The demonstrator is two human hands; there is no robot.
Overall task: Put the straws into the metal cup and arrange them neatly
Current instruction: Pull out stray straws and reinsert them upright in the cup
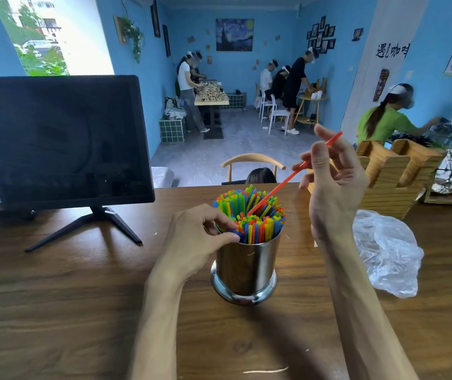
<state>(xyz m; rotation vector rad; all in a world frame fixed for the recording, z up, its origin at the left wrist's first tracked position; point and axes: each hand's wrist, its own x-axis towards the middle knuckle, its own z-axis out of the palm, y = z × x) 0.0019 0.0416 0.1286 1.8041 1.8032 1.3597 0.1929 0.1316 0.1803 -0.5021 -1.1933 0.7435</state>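
A shiny metal cup (246, 270) stands on the wooden table (68, 283), packed with several upright straws (257, 215) in blue, green, yellow and orange. My left hand (200, 239) grips the cup's left rim, thumb and fingers curled against the straws there. Above and to the right of the cup, my right hand (331, 185) pinches a red straw (287, 178). That straw slants down to the left and its lower tip sits among the straws in the cup.
A dark monitor (57, 138) on a stand fills the table's left. A crumpled clear plastic bag (389, 253) lies right of the cup. Behind it stands a wooden holder (394, 174). A chair back (252, 163) and several people are beyond the table.
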